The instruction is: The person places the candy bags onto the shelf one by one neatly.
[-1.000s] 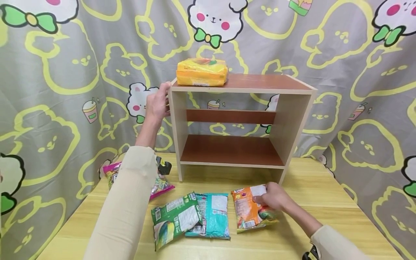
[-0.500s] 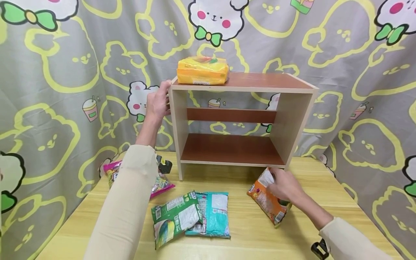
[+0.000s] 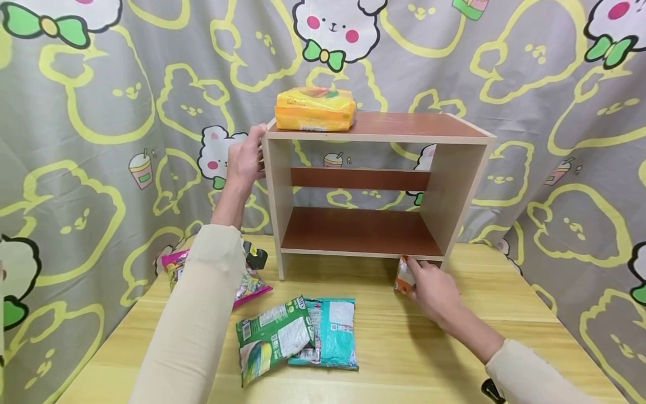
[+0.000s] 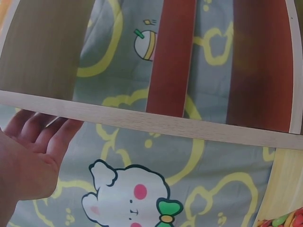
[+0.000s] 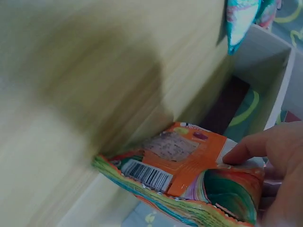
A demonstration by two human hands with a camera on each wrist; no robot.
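Note:
My right hand (image 3: 436, 286) grips an orange snack packet (image 3: 404, 278) by its edge, close under the front of the shelf's lower board at the right. In the right wrist view the packet (image 5: 189, 161) shows a barcode and rainbow print, with my thumb and fingers (image 5: 251, 146) pinching one side. My left hand (image 3: 245, 160) rests against the outer left panel of the small wooden shelf (image 3: 353, 253), near its top corner. Its fingers (image 4: 61, 137) reach along that panel in the left wrist view, tips hidden behind the front edge.
A yellow packet (image 3: 315, 109) lies on the shelf's top left. On the table (image 3: 404, 370), a green packet (image 3: 275, 339) overlaps a teal packet (image 3: 338, 334). A pink-edged bag (image 3: 252, 286) of colourful wrapped pieces lies partly behind my left sleeve. A patterned curtain hangs behind.
My right hand has lifted the orange packet from beside the teal one and carried it rightward and back, turning it under the lower board. The left hand stays at the panel.

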